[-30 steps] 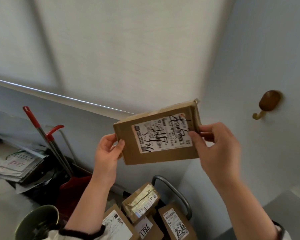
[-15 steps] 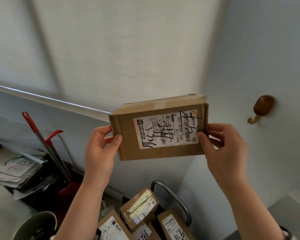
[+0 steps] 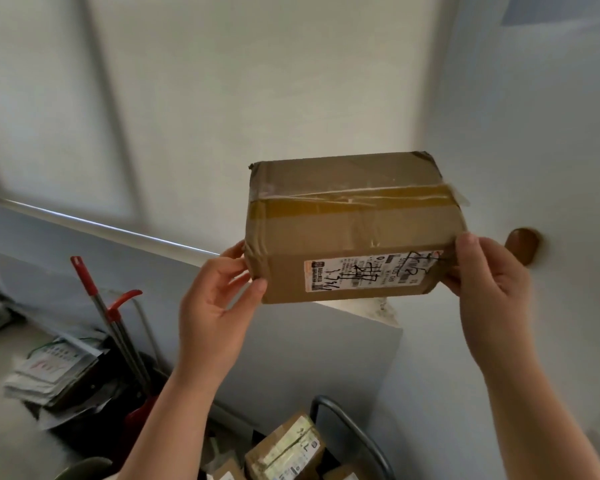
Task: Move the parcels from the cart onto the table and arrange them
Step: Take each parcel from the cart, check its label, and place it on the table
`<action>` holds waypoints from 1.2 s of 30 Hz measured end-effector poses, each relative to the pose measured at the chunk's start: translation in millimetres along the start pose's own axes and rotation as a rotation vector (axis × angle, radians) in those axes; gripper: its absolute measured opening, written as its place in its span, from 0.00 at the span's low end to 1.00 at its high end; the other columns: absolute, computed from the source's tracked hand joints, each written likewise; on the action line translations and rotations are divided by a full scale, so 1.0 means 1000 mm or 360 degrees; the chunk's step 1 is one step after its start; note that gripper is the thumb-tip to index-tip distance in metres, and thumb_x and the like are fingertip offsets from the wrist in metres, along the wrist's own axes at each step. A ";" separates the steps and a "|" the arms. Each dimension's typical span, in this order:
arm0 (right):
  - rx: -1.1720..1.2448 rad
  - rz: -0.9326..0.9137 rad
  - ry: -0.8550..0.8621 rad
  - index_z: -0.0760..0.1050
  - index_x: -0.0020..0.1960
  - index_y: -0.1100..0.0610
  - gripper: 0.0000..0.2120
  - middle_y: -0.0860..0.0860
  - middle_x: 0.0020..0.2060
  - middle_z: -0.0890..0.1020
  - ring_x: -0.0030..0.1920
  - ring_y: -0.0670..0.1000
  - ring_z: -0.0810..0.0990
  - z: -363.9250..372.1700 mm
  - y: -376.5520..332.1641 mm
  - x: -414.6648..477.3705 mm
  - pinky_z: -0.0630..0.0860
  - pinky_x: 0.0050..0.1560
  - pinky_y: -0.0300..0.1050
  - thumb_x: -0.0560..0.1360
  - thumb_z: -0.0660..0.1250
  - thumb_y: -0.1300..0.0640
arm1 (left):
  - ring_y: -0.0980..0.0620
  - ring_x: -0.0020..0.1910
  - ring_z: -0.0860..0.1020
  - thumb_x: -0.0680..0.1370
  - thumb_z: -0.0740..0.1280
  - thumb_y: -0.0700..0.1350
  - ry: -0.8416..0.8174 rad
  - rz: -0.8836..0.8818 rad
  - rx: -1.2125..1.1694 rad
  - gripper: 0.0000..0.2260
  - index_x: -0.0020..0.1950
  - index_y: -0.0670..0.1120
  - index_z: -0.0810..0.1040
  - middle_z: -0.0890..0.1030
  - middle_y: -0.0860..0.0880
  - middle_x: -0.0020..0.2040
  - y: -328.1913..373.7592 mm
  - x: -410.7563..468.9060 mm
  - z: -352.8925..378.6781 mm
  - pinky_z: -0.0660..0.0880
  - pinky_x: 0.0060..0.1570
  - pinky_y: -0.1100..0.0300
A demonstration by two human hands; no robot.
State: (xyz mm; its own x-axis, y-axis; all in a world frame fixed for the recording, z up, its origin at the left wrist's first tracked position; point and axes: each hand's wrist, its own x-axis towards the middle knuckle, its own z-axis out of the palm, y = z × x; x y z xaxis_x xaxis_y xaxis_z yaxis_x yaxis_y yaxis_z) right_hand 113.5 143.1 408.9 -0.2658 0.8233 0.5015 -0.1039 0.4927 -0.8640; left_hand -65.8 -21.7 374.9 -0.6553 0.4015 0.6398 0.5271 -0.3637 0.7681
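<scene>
I hold a brown cardboard parcel (image 3: 354, 226) up in front of the wall, taped top face toward me and a white label with black scribbles on its lower front. My left hand (image 3: 215, 306) grips its lower left corner. My right hand (image 3: 482, 282) grips its lower right corner. Below, the cart's grey handle (image 3: 357, 431) curves up, with more brown parcels (image 3: 284, 448) lying in the cart. No table is in view.
A red-handled mop and dustpan (image 3: 118, 327) lean at the left by a stack of papers (image 3: 52, 372). A wooden wall hook (image 3: 522, 245) sticks out behind my right hand. A dark round rim (image 3: 84, 469) shows at the bottom left.
The parcel has tilted forward, so its taped top now faces me and the label sits lower. Both hands have kept their grip on its ends.
</scene>
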 end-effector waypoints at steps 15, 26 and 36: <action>0.0217 -0.0187 -0.0385 0.79 0.48 0.40 0.12 0.41 0.43 0.84 0.47 0.42 0.82 -0.012 0.011 -0.017 0.77 0.50 0.33 0.71 0.66 0.56 | 0.56 0.60 0.77 0.66 0.68 0.67 -0.0206 -0.0406 -0.0144 0.33 0.68 0.57 0.68 0.75 0.52 0.63 0.002 0.001 -0.012 0.77 0.54 0.57; -0.0018 -0.0242 -0.0428 0.73 0.59 0.37 0.22 0.41 0.53 0.81 0.52 0.42 0.81 -0.028 0.033 -0.037 0.77 0.53 0.35 0.71 0.65 0.60 | 0.56 0.57 0.77 0.72 0.66 0.52 -0.0166 -0.0410 -0.0059 0.16 0.53 0.72 0.72 0.75 0.48 0.61 -0.010 -0.023 0.000 0.75 0.51 0.64; -0.0017 0.0192 -0.0304 0.69 0.59 0.39 0.25 0.41 0.48 0.84 0.54 0.46 0.81 -0.034 0.079 -0.037 0.77 0.56 0.39 0.77 0.60 0.69 | 0.68 0.48 0.73 0.69 0.64 0.64 -0.0106 -0.0039 0.0700 0.31 0.70 0.53 0.69 0.70 0.56 0.48 0.007 -0.038 0.026 0.77 0.45 0.64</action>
State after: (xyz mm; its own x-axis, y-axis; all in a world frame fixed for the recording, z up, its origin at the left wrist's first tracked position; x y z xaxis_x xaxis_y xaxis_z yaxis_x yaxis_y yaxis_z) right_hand 147.3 161.5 323.5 -0.4526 0.8085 0.3761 -0.0506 0.3978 -0.9161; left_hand -23.1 -17.8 356.6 -0.6418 0.4643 0.6103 0.7012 0.0333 0.7121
